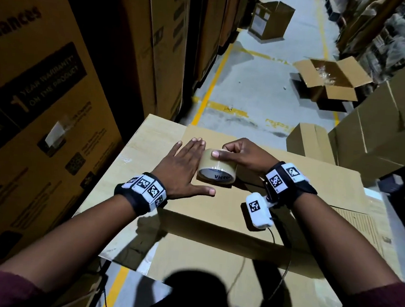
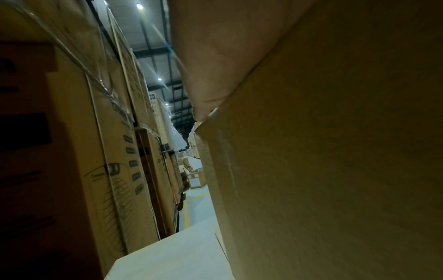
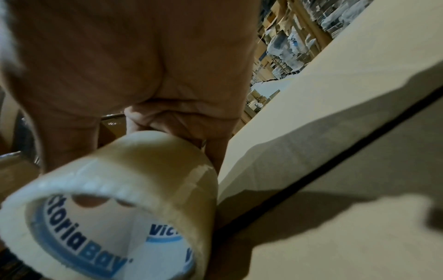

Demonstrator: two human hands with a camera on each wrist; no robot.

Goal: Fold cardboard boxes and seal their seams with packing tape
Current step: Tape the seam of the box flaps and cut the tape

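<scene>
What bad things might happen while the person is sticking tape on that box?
The tape roll stands on its round side, gripped only by the right hand, so it might roll off line and lay the tape crooked. The left hand lies flat on the cardboard box right beside the roll, so sticky tape might catch its fingers. The flattened box lies on a table and overhangs its near edge, so pressing could tip or slide it.

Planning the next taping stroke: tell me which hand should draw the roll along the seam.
Right, probably. The right hand already grips the tape roll standing on the cardboard box, while the left hand lies flat on the box, better placed to hold the cardboard down.
</scene>
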